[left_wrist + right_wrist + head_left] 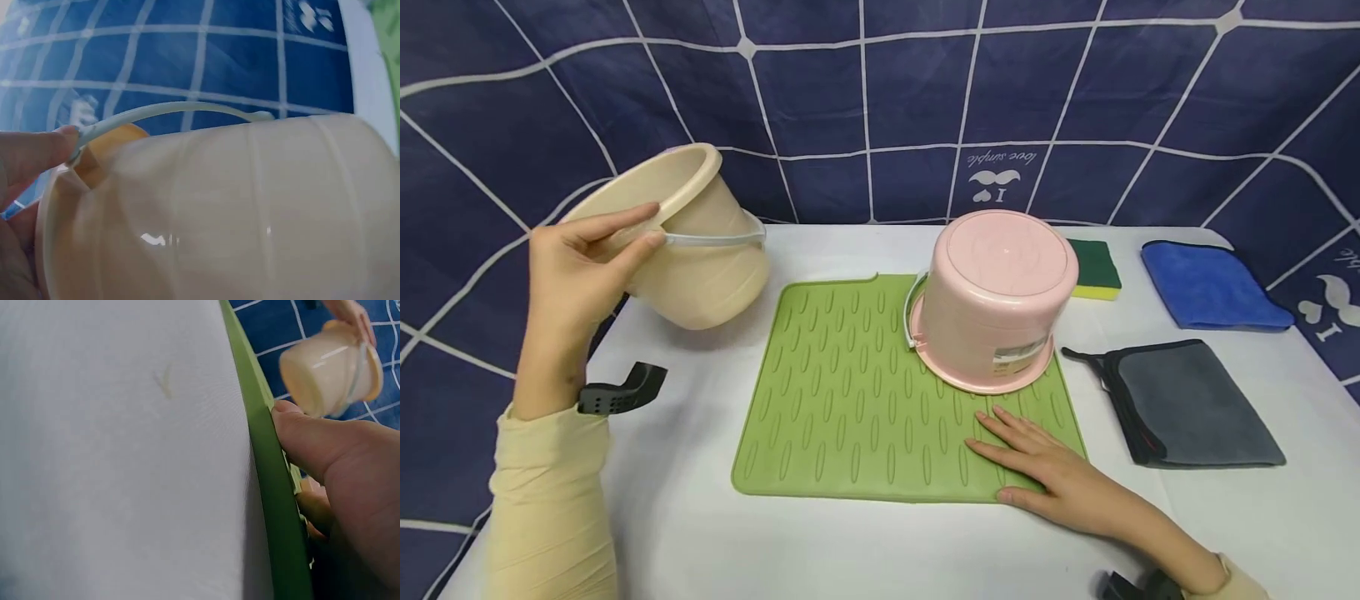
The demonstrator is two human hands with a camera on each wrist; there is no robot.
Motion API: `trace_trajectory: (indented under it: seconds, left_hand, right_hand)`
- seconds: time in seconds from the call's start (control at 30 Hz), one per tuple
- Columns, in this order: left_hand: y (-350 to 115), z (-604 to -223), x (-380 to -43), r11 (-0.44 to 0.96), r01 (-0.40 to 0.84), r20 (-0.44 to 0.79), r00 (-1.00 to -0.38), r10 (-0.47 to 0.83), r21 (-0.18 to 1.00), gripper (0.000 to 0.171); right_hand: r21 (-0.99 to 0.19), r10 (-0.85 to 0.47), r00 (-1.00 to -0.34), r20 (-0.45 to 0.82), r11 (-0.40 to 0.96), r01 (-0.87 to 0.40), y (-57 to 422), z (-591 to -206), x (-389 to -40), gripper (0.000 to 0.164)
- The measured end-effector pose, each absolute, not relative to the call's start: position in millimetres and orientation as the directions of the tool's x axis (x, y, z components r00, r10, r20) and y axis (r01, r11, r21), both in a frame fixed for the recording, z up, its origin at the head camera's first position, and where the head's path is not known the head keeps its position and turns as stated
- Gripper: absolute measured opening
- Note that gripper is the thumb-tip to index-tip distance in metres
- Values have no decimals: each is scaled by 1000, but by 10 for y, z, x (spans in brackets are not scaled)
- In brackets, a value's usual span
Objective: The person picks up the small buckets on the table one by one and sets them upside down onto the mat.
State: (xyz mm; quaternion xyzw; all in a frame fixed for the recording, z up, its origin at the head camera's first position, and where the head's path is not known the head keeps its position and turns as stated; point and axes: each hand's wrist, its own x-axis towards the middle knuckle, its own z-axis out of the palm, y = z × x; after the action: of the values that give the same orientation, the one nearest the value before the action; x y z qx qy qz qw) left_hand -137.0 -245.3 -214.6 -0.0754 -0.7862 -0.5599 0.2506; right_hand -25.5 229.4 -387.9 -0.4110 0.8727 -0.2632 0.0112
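My left hand (576, 267) pinches the rim of a cream bucket (715, 275), thumb outside by the handle's end and fingers over the inner side. The bucket is tilted, its mouth toward the upper left, raised over the table's left part. Its pale handle (181, 106) hangs along the side. With fingers spread, my right hand (1048, 475) rests on the front right part of a green ribbed mat (827, 392), thumb at the mat's edge in the right wrist view. Just beyond those fingers, a pink bucket (992, 308) stands upside down on the mat, its handle to the left.
A green and yellow sponge (1096, 267) lies behind the pink bucket. To the right are a folded blue cloth (1213, 286) and a folded grey cloth (1198, 408) with a black edge. A dark blue checked curtain (917, 100) hangs behind the white table (737, 542).
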Motion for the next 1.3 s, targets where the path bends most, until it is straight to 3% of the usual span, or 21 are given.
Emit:
trace_trajectory:
  seconds: [0.13,0.27,0.4,0.5,0.67,0.73,0.83,1.03,1.3]
  left_hand:
    - [-2338,-1982,-1035,147,439,459,-875,-151,886,35]
    - [-2229,-1901,-761,24,426,425,-896,-129,905,40]
    - [-2195,-1898,-603,-73,385,382,-922,-59,920,41]
    - [-2203,-1946,-549,-138,364,371,-929,23,921,39]
    - [-2173,-2043,-551,-228,313,347,-929,130,922,38]
    - [-2122,-2062,-562,-232,289,324,-937,128,929,37]
    - [-2065,-2089,-589,-261,255,303,-939,161,931,36]
    - [-2078,-2148,-685,-324,226,314,-915,254,919,35]
    - [-2035,-2181,-872,-398,268,399,-868,295,877,30]
  right_hand:
    - [-475,-720,-671,175,535,-698,2300,-3860,-259,55]
    - [-501,-684,-706,183,553,-666,2287,-3796,-290,60]
    - [-494,-636,-693,339,507,-706,2179,-3651,-410,67]
    - [-389,-611,-562,557,406,-827,1994,-3519,-541,63]
    - [-113,-552,-230,801,238,-965,1606,-3257,-718,60]
    - [-55,-537,-151,830,189,-980,1471,-3161,-767,63]
    - [-27,-518,-91,850,131,-991,1315,-3069,-821,59]
    - [-24,-480,-53,875,67,-997,1171,-3021,-859,31]
    - [-117,-415,-133,900,65,-991,1112,-2996,-821,37]
